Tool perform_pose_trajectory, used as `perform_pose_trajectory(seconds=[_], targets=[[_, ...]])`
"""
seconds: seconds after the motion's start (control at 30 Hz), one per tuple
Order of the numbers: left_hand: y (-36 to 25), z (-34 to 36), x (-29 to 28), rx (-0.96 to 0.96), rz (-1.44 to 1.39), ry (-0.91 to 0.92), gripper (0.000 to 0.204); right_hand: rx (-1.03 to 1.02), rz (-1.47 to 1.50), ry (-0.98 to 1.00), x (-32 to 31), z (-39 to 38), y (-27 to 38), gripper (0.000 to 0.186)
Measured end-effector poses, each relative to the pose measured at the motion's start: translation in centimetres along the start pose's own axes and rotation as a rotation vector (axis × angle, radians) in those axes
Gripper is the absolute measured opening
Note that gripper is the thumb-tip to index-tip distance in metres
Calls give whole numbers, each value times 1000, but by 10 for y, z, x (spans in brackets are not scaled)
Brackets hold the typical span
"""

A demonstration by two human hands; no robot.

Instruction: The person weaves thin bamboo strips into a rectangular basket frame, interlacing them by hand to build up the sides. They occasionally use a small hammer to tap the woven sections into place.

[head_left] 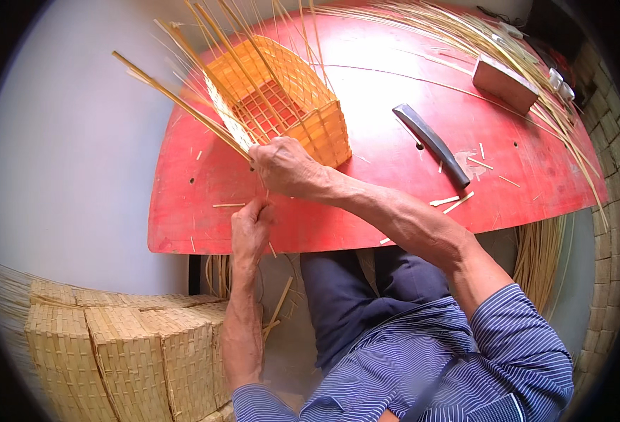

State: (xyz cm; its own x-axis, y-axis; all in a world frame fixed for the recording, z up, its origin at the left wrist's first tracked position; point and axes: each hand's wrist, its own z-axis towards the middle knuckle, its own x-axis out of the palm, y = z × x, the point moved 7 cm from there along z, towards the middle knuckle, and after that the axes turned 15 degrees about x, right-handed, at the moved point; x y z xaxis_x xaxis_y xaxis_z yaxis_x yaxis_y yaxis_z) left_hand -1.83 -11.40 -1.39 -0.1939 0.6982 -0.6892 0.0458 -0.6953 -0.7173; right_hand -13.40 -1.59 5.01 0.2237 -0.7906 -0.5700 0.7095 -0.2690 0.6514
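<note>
An orange woven square basket [327, 133] with long upright strips [148, 77] stands at the back left of the red table. My right hand [285, 165] is closed at the basket's near left corner, on the lower ends of the strips that lean out to the left. My left hand [250, 228] is below it near the table's front edge, fingers pinched and slightly blurred; whatever it holds is too small to make out. A black curved tool with a flat blade [433, 144] lies right of the basket, among short cut strips [457, 204].
The red table [183, 183] carries a brown block [503, 84] and long loose strips [549, 119] at the right. Woven basket pieces [124, 344] are piled at lower left, and a bundle of strips [538, 260] stands under the table at right.
</note>
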Motion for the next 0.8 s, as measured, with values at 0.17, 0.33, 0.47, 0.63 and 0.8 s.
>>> perform_pose_trajectory(seconds=[0.17, 0.33, 0.47, 0.63, 0.8], targets=[[13, -11, -49, 246, 477, -174, 25, -10, 55, 87, -26, -21, 14, 16], [-43, -16, -76, 172, 30, -362, 19, 40, 116, -456, -124, -22, -30, 17], [-115, -6, -71, 366, 98, -523, 24, -4, 77, -177, -101, 6, -39, 17], [-129, 8, -87, 389, 111, -696, 22, 20, -79, -214, -88, -20, -17, 23], [-131, -4, -107, 415, 333, -844, 24, 11, -111, -242, -73, -44, 6, 18]])
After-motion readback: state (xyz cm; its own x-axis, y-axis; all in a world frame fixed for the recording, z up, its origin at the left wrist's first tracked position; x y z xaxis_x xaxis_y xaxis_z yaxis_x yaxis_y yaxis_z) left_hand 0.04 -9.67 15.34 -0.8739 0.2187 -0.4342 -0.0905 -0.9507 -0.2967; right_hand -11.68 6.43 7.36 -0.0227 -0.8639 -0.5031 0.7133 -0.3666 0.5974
